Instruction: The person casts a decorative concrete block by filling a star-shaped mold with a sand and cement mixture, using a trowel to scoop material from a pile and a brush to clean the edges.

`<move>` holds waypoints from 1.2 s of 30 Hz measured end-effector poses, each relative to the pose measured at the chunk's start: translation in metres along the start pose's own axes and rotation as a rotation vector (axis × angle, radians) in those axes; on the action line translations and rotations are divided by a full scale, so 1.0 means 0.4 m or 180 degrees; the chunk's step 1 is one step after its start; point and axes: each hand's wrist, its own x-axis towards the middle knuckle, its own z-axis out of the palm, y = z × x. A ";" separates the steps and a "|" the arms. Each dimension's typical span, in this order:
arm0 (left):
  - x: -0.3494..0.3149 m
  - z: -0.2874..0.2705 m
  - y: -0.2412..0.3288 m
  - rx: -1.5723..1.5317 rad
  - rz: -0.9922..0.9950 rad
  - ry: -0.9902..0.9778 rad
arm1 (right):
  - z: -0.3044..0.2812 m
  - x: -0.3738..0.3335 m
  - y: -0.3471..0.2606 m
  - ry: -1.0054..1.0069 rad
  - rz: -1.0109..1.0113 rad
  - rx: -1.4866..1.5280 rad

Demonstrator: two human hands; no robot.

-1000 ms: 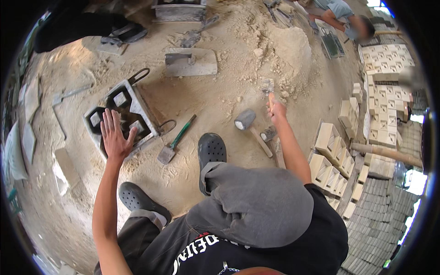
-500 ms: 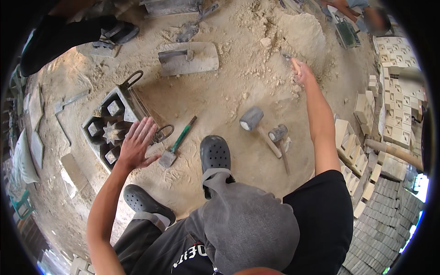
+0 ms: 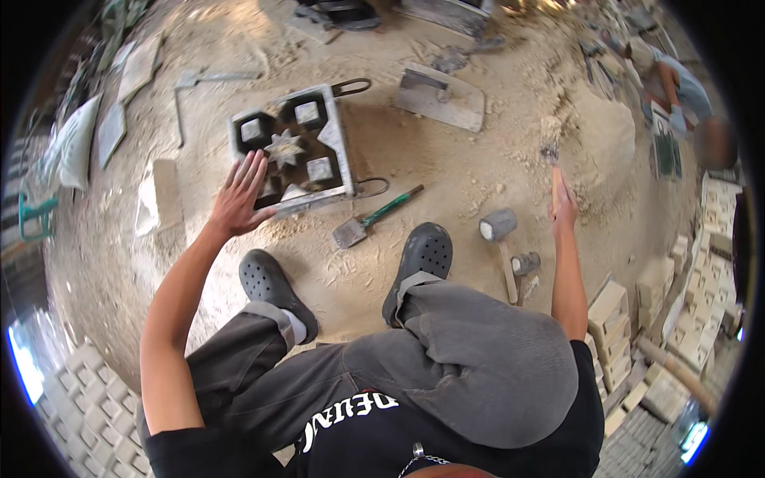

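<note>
My right hand grips the wooden handle of a small trowel. The trowel's blade meets loose, crumbly sand at the edge of a pale sandy heap. My left hand is stretched flat, palm down, over the near left corner of a metal block mould. Whether it touches the mould cannot be made out. Inside the mould are square-topped cores and a star-shaped core; my fingers partly cover one corner. Near the mould lies a green-handled tool with a square grey head.
Two mallets lie right of my shoes. A flat plate with a handle rests beyond the mould. Pale moulded blocks are stacked at right, more blocks at lower left. Another person is at far right.
The view has swung left, so things sit farther right. The trowel's blade now meets the loose sand beside the heap. My left hand has come over the mould's near corner.
</note>
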 end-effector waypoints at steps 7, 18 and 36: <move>0.081 0.031 0.029 -0.0352 -0.0577 0.0838 | 0.244 -0.299 -0.086 -0.1064 -0.0387 -0.0306; 0.261 0.041 0.028 -0.0575 -0.0893 0.1229 | 0.654 -0.530 -0.256 -0.2177 -0.1098 -0.0938; 0.329 0.025 0.081 -0.0804 -0.0613 0.1423 | 0.741 -0.685 -0.237 -0.1747 -0.3359 -0.2667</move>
